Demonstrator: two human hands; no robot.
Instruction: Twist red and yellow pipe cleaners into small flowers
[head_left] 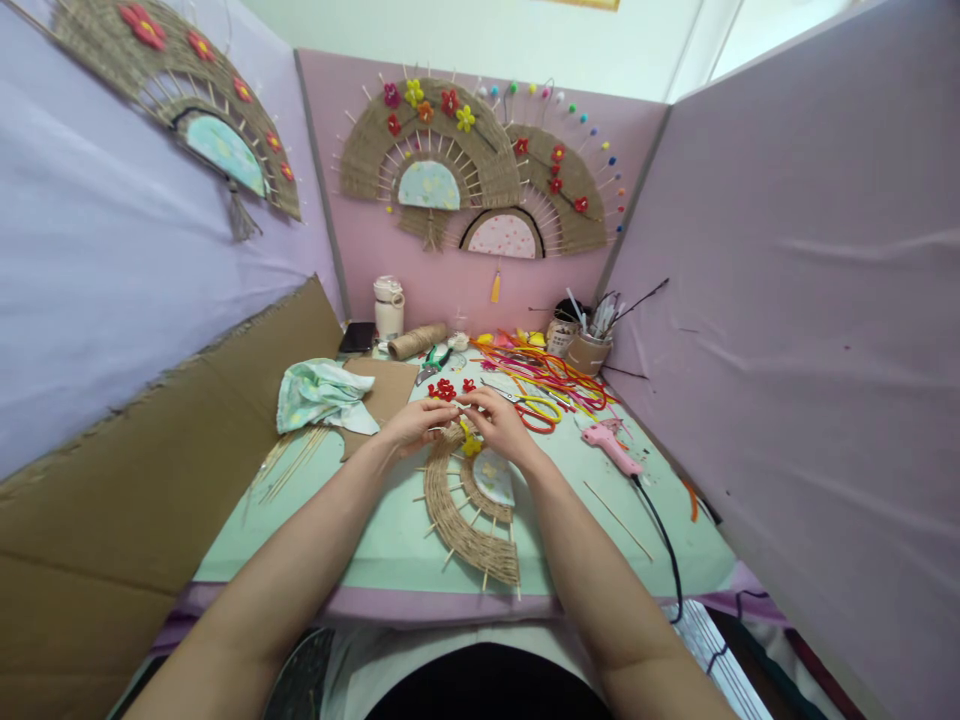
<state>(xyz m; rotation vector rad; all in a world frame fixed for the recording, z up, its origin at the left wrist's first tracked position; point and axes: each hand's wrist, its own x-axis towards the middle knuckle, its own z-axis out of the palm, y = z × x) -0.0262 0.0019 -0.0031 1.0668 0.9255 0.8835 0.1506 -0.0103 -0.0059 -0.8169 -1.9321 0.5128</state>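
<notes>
My left hand [417,424] and my right hand [496,422] meet over the middle of the table, thumbs and fingertips pinched close together. Whatever they pinch is too small to make out. Just below the fingertips is a yellow flower [471,441], at the upper end of a half-round fan [450,510] of twine woven over thin sticks. The fan lies flat, with a pale patterned half circle [493,476] at its centre. Small red flowers [442,389] lie just beyond my fingers. Scissors with yellow and red handles [541,408] rest right of my right hand.
A pink glue gun [611,447] with a black cord lies at right, near a loose stick [618,520]. Crumpled cloth [322,395], cardboard [386,385], pliers [433,365] and a twine roll [417,341] are left and behind. Coloured pipe cleaners [555,370] spread at the back.
</notes>
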